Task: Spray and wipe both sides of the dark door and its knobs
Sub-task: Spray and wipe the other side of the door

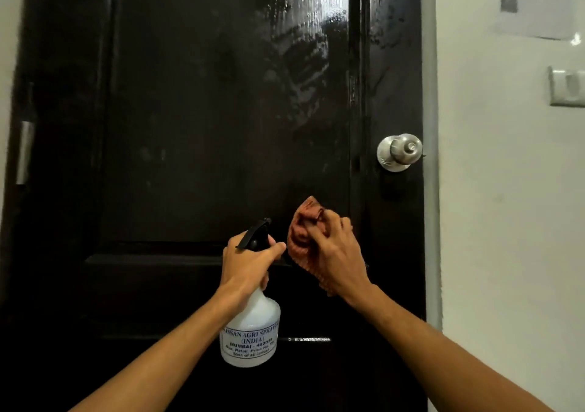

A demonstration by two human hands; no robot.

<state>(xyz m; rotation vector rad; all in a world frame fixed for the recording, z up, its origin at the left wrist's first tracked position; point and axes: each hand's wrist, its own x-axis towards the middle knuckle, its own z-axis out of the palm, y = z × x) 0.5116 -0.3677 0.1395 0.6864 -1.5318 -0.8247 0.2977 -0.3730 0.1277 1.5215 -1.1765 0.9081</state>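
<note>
The dark panelled door [196,120] fills most of the view, shut, with wet streaks on its upper right panel. A round silver knob [399,152] sits on its right stile. My left hand [247,263] grips the neck of a white spray bottle [250,335] with a black trigger head, held upright in front of the lower panel. My right hand [332,253] holds a crumpled reddish-brown cloth [304,231] close to the door, below and left of the knob; whether the cloth touches the door I cannot tell.
A white wall [506,221] stands to the right of the door frame, with a light switch plate [566,87] and a taped paper notice [535,3]. A metal hinge [25,152] shows on the door's left edge.
</note>
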